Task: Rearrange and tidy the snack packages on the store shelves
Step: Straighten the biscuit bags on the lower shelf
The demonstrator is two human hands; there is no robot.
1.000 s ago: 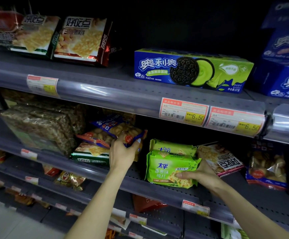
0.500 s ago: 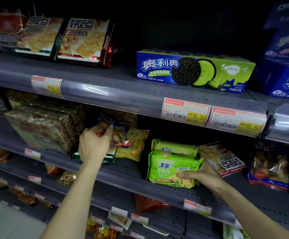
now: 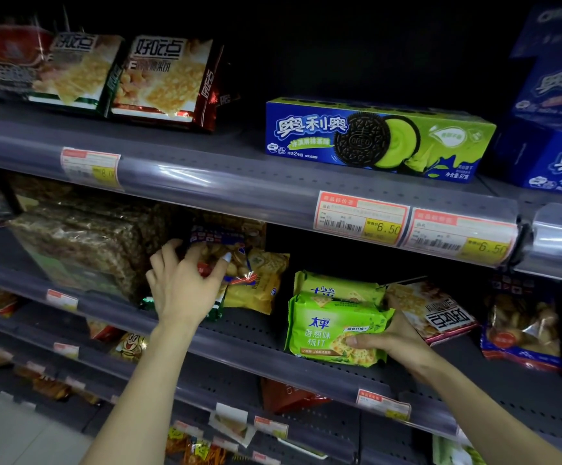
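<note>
My left hand (image 3: 182, 283) grips a blue biscuit bag (image 3: 229, 253) on the middle shelf, thumb on its front, on top of a small stack with a green-edged pack (image 3: 217, 308) under it. A yellow cracker pack (image 3: 259, 283) leans just right of that stack. My right hand (image 3: 388, 340) holds the lower right corner of a green cracker pack (image 3: 326, 327), thumb across its front. A second green pack (image 3: 336, 286) stands behind it. A brown-and-white biscuit pack (image 3: 437, 313) lies tilted just right of my right hand.
Large clear bags of brown snacks (image 3: 81, 243) fill the shelf left of my left hand. Blue biscuit bags (image 3: 524, 327) stand at the right. Above, an Oreo box (image 3: 373, 139) and biscuit bags (image 3: 162, 78) sit on the upper shelf (image 3: 226, 186). Lower shelves hold more packs.
My left hand carried the blue biscuit bag leftward and up onto the stack beside the clear bags. My right hand stayed on the green cracker pack.
</note>
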